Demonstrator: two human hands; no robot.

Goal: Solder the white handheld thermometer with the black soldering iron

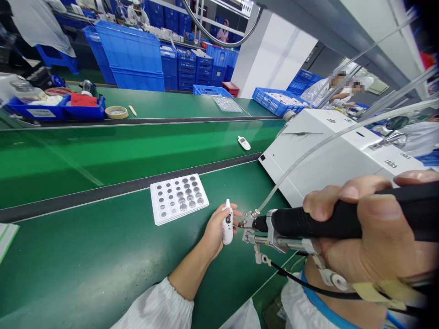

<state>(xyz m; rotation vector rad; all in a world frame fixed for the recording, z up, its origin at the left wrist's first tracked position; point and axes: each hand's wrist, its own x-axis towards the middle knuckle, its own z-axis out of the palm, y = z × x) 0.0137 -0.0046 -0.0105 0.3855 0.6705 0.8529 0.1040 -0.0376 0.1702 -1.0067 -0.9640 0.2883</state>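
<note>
The left hand (pixel 215 230) is gripping a small white device (pixel 227 222) upright, just in front of the tray (pixel 179 198) of coin cells that is lying on the green bench (pixel 85 265). The right hand (pixel 373 228) is wrapping around a black screwdriver (pixel 329 219), its metal tip (pixel 244 224) pointing at the device and nearly touching it, right of the tray. A clear hose (pixel 308 153) is running from the tip up over a white machine (pixel 336 155), right of the tray. Another white device (pixel 244 143) is lying on the belt (pixel 120 151) beyond the tray.
</note>
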